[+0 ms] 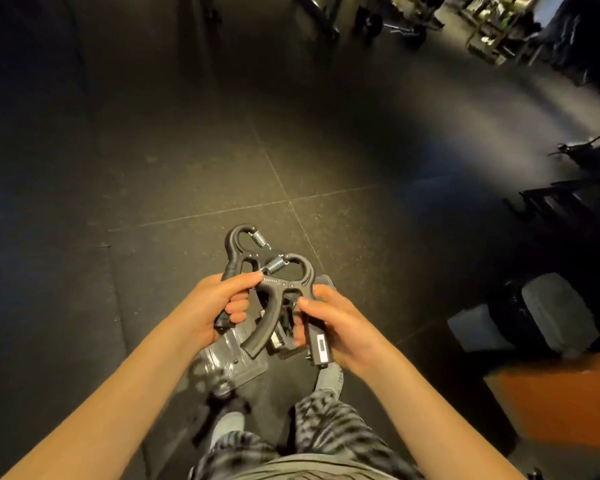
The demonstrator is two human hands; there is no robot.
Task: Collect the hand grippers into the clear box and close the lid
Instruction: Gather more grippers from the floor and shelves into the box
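Note:
My left hand (219, 303) grips a black hand gripper (238, 245) by its handle, its spring end pointing away from me. My right hand (333, 323) holds the straight handle of a second black hand gripper (284, 289), whose curved handle hangs down between both hands. The two grippers overlap at their heads. Below the hands, on the dark floor, lies the clear box (236, 362), partly hidden by the grippers and blurred; I cannot tell whether its lid is on.
Dark rubber floor tiles (222, 150) spread ahead. An orange surface (561, 403) and a grey-black padded object (534, 317) stand at the right. Gym equipment (482, 26) fills the far right. My patterned trousers (326, 431) and feet are below.

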